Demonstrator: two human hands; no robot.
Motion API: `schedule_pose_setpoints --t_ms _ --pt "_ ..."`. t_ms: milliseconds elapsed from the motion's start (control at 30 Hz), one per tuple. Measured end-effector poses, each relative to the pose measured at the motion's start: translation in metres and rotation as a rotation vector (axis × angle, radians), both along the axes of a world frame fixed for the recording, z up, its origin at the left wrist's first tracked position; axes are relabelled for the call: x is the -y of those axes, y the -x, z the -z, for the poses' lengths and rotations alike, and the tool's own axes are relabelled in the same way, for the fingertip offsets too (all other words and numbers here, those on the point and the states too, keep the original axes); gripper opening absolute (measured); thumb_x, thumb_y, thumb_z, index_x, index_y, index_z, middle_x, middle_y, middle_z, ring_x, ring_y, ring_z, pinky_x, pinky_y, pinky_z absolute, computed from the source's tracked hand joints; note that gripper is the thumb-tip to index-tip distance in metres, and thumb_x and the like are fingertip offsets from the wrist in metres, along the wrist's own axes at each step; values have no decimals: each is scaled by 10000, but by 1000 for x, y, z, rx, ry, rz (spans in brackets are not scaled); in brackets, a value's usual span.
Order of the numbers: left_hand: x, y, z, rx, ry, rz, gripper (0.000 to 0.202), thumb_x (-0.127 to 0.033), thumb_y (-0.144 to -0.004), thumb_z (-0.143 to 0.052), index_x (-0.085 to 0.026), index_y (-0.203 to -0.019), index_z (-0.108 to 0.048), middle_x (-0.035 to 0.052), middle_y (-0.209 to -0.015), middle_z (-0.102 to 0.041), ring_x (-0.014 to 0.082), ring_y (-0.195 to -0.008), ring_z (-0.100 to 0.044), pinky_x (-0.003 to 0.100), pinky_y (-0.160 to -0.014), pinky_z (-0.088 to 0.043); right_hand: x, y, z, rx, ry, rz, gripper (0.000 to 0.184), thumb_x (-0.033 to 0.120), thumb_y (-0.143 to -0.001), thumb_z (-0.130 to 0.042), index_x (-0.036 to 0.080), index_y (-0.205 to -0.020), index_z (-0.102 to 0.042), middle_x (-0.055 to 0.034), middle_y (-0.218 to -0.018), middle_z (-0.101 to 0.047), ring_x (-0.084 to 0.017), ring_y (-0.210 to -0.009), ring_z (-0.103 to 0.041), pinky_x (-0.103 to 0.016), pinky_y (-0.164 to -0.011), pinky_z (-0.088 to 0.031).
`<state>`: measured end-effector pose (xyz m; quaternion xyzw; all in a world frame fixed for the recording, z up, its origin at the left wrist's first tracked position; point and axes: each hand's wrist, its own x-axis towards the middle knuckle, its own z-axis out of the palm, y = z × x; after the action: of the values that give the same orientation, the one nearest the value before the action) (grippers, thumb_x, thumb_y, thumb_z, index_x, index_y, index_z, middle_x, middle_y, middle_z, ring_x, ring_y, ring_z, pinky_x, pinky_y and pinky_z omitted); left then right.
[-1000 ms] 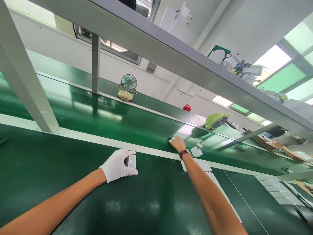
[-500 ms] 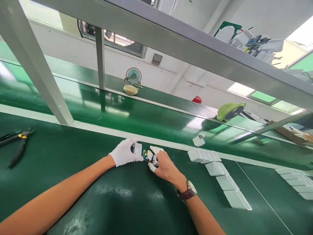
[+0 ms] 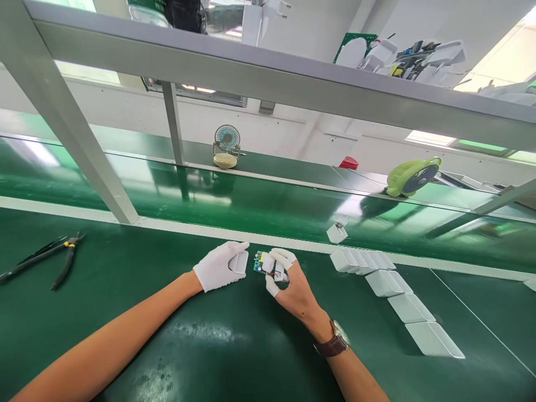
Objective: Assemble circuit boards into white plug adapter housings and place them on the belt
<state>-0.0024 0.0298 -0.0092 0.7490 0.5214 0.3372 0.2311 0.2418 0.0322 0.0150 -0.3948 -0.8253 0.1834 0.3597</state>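
Observation:
My left hand [image 3: 221,266], in a white glove, is closed around a small white plastic housing [image 3: 240,262] whose open side faces right. Just to the right, my right hand [image 3: 290,279] wears white covers on its fingertips and grips a small circuit board [image 3: 260,262] between thumb and fingers. The board carries yellow and blue parts. A white piece [image 3: 280,272] with thin wires sits beside it, within the same fingers. A narrow gap separates the board from the housing. Both hands are over the green work surface [image 3: 209,357].
Several white housings [image 3: 412,308] form a line at the right, and one more housing [image 3: 336,233] sits on the green belt [image 3: 268,204]. Pliers [image 3: 69,251] lie at the left. A shelf beam [image 3: 268,72] crosses overhead, with a slanted post [image 3: 92,139]. Two small fans [image 3: 227,145] stand farther back.
The circuit board and housing have moved apart, my right hand shifting right with the board. The head view has turned, so the surroundings appear shifted.

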Motion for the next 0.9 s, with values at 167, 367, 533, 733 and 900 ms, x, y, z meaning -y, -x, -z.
schedule_pose_setpoints --t_ms 167,367,533,733,900 --pt "-1 -1 7 2 -7 -44 782 -273 -649 -836 -237 -1356 -504 109 -1257 -651 302 -1162 -635 443 -1000 -536 10 4 -8 -11 -47 30 537 197 -872 -578 249 -1396 -472 -129 -1248 -609 -251 -999 -677 -357 -718 -644" --pt "-1 0 7 -13 -73 17 648 -376 -676 -831 -229 -1246 -562 98 -1213 -678 292 -1138 -648 439 -1014 -521 19 8 -3 106 -184 -27 612 186 -899 -565 256 -1477 -377 -141 -1294 -617 -299 -1175 -633 -451 -948 -591" --pt "-3 1 11 -34 -160 65 645 -380 -686 -826 -211 -1253 -568 121 -1202 -680 295 -1096 -661 448 -988 -528 20 9 -1 128 -192 -18 667 184 -899 -565 238 -1516 -317 -144 -1285 -631 -310 -1201 -621 -475 -970 -581" --pt "-7 3 20 -46 -350 112 662 -355 -696 -827 -180 -1268 -544 137 -1155 -685 290 -1015 -686 441 -897 -563 21 10 0 132 -172 6 653 180 -889 -568 218 -1504 -351 -146 -1271 -641 -307 -1183 -633 -483 -945 -594" --pt "-8 2 20 -70 -363 101 642 -338 -714 -816 -192 -1268 -527 128 -1159 -686 278 -1010 -686 430 -893 -559 20 12 0 150 -248 14 655 186 -890 -569 219 -1505 -347 -142 -1253 -650 -314 -1171 -636 -498 -943 -595"
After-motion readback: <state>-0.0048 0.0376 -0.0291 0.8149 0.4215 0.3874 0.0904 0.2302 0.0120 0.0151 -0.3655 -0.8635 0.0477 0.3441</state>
